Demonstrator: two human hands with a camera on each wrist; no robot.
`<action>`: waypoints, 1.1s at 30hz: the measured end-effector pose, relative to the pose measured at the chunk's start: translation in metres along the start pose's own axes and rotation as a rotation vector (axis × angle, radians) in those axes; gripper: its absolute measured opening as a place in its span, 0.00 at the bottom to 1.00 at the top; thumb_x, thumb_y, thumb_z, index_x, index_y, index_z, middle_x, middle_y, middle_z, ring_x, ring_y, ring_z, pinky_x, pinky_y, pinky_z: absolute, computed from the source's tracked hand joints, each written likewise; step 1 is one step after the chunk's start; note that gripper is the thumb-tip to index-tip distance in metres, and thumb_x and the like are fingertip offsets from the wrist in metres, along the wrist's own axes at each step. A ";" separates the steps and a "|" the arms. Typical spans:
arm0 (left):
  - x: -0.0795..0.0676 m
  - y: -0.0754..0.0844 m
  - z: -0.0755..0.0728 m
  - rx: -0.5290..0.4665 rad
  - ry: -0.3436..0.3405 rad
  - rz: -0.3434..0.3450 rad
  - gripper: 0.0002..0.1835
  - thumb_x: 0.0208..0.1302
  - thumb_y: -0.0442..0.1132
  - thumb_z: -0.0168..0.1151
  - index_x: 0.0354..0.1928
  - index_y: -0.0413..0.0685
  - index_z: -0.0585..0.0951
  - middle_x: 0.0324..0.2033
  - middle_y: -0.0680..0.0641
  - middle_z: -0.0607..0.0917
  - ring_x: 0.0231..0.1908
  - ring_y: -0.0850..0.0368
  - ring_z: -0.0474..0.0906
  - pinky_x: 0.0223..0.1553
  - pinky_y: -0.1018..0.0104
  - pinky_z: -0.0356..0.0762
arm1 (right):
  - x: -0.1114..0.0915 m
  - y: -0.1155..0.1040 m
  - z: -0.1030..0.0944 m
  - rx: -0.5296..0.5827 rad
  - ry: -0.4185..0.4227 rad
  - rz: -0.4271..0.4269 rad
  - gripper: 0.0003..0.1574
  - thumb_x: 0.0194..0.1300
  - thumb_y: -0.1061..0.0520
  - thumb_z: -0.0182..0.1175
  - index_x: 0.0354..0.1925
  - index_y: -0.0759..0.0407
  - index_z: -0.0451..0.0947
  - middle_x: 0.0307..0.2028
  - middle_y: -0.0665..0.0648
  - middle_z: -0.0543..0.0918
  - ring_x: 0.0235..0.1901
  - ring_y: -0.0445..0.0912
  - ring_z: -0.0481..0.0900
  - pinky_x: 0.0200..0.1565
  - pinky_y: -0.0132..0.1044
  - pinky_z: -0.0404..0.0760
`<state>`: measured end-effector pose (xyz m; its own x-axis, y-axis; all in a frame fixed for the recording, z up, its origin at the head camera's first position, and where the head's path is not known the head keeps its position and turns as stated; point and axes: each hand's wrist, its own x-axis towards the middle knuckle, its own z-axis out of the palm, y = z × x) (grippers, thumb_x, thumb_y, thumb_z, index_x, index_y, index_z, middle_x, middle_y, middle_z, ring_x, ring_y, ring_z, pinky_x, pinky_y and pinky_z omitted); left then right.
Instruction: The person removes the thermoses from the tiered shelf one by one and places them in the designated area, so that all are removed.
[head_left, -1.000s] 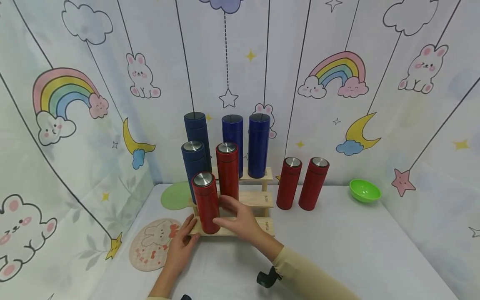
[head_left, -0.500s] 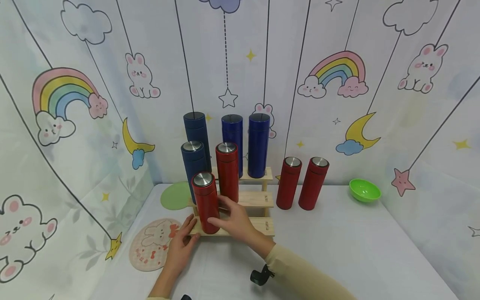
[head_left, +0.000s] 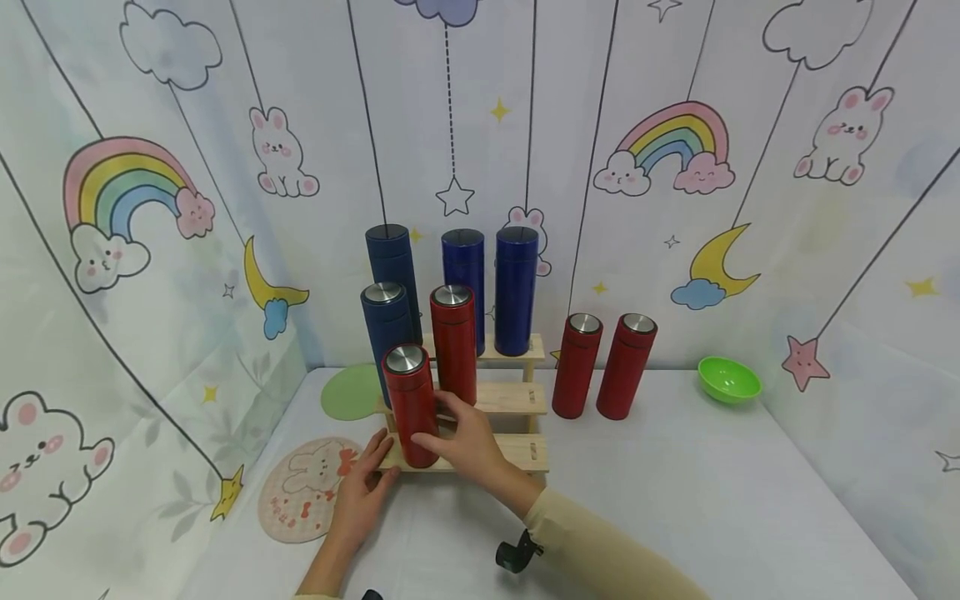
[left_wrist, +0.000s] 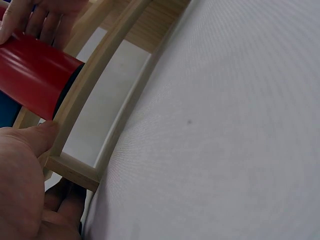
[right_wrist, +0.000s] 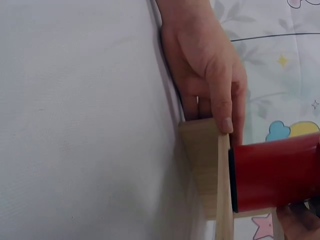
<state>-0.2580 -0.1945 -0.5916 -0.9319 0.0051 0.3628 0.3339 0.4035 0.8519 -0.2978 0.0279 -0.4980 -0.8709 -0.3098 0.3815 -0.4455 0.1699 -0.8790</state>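
A red thermos flask (head_left: 413, 408) with a steel-topped lid stands upright at the left end of the lowest shelf of a three-tier wooden rack (head_left: 517, 452). My right hand (head_left: 468, 442) holds its lower right side, thumb across the front and fingers behind. My left hand (head_left: 363, 496) grips the left end of that shelf; in the left wrist view its thumb lies at the shelf edge and its fingers (left_wrist: 72, 202) bend below. The flask's dark base meets the shelf board in the right wrist view.
Behind, the middle tier bears a dark blue flask (head_left: 389, 333) and another red flask (head_left: 454, 346). Several blue flasks (head_left: 516, 292) line the top tier. Two red flasks (head_left: 577, 367) stand right of the rack, near a green bowl (head_left: 730, 382). Round mats (head_left: 300, 492) lie left.
My right hand has shifted slightly left, its thumb now farther across the front of the red flask. The flask and my left hand have stayed in place.
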 end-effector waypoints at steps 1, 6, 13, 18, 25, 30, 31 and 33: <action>0.000 0.000 0.000 -0.003 0.001 0.001 0.29 0.77 0.35 0.68 0.76 0.38 0.76 0.80 0.39 0.68 0.78 0.35 0.62 0.64 0.83 0.64 | 0.000 -0.001 0.000 -0.001 0.002 0.004 0.40 0.67 0.54 0.79 0.73 0.53 0.77 0.62 0.56 0.85 0.62 0.52 0.84 0.62 0.55 0.84; 0.000 0.002 -0.001 -0.022 -0.010 -0.015 0.29 0.78 0.36 0.67 0.77 0.39 0.75 0.80 0.40 0.67 0.79 0.37 0.61 0.65 0.83 0.64 | -0.001 -0.003 0.001 0.014 0.018 0.021 0.40 0.66 0.54 0.80 0.72 0.54 0.77 0.62 0.56 0.86 0.62 0.52 0.85 0.62 0.57 0.84; 0.000 -0.001 0.001 -0.008 -0.004 -0.016 0.29 0.78 0.35 0.68 0.76 0.38 0.75 0.80 0.39 0.68 0.78 0.35 0.62 0.64 0.83 0.65 | -0.005 -0.003 0.000 0.023 0.032 0.024 0.42 0.65 0.56 0.81 0.73 0.54 0.77 0.63 0.57 0.85 0.62 0.52 0.85 0.60 0.51 0.86; 0.000 -0.001 0.001 -0.019 -0.005 -0.004 0.29 0.77 0.35 0.68 0.76 0.38 0.75 0.80 0.39 0.68 0.78 0.35 0.62 0.64 0.84 0.64 | -0.009 -0.002 -0.003 0.011 0.026 0.011 0.42 0.65 0.56 0.81 0.73 0.54 0.77 0.64 0.57 0.85 0.62 0.51 0.85 0.59 0.45 0.87; -0.001 -0.001 0.000 -0.063 -0.009 0.032 0.29 0.77 0.33 0.68 0.76 0.37 0.75 0.80 0.38 0.68 0.79 0.35 0.61 0.65 0.84 0.63 | -0.018 -0.008 -0.017 0.008 0.033 -0.017 0.41 0.65 0.53 0.81 0.72 0.49 0.78 0.63 0.52 0.86 0.61 0.50 0.86 0.60 0.51 0.86; 0.000 -0.002 0.001 -0.050 0.002 0.021 0.29 0.76 0.32 0.68 0.76 0.37 0.76 0.80 0.38 0.68 0.78 0.34 0.61 0.65 0.83 0.64 | -0.024 -0.014 -0.029 0.001 0.033 -0.028 0.41 0.64 0.53 0.81 0.72 0.51 0.78 0.63 0.54 0.87 0.60 0.51 0.86 0.61 0.54 0.86; 0.000 -0.002 0.001 -0.046 0.002 0.013 0.29 0.76 0.31 0.68 0.76 0.37 0.76 0.80 0.38 0.68 0.78 0.34 0.61 0.65 0.83 0.64 | -0.025 -0.015 -0.031 -0.003 0.034 -0.023 0.41 0.65 0.53 0.81 0.72 0.51 0.78 0.63 0.53 0.87 0.60 0.51 0.86 0.61 0.54 0.86; 0.001 -0.003 0.002 -0.048 -0.002 -0.003 0.29 0.76 0.31 0.67 0.76 0.37 0.75 0.80 0.39 0.67 0.79 0.36 0.60 0.66 0.83 0.63 | -0.027 -0.016 -0.036 -0.016 0.038 -0.010 0.41 0.64 0.53 0.81 0.72 0.50 0.78 0.63 0.52 0.87 0.60 0.49 0.86 0.61 0.52 0.86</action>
<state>-0.2597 -0.1942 -0.5947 -0.9331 0.0061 0.3596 0.3376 0.3596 0.8699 -0.2746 0.0676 -0.4841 -0.8733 -0.2760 0.4015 -0.4577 0.1821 -0.8703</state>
